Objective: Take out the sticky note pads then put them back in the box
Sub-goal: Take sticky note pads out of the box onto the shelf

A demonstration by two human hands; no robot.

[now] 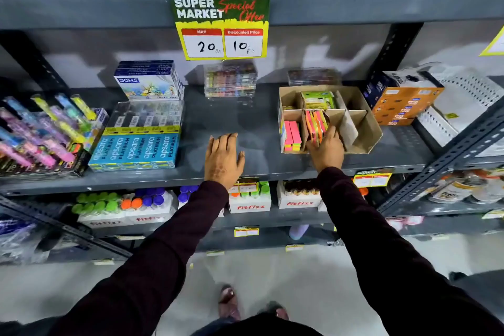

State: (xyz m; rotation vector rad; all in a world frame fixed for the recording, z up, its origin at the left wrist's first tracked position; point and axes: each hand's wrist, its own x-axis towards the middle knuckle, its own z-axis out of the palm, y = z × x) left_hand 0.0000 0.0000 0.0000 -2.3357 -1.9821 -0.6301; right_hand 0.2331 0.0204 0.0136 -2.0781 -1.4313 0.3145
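A brown cardboard box (pixel 362 128) with dividers stands on the grey shelf (pixel 245 117), right of centre. Its front-left compartment holds pink and yellow sticky note pads (pixel 292 135). My right hand (pixel 326 150) grips a stack of orange, pink and yellow sticky note pads (pixel 315 124) standing in the middle front compartment. A green packet (pixel 318 100) sits in a back compartment. The right-hand compartments look bare. My left hand (pixel 223 157) lies flat and open on the shelf, left of the box, holding nothing.
Blue Apsara pencil boxes (pixel 135 150) and a Doms box (pixel 148 84) stand at left, with a tray of coloured pens (pixel 41 131) further left. Clear cases (pixel 230 79) sit at the back, an orange carton (pixel 402 98) at right. A price sign (pixel 222 27) hangs above.
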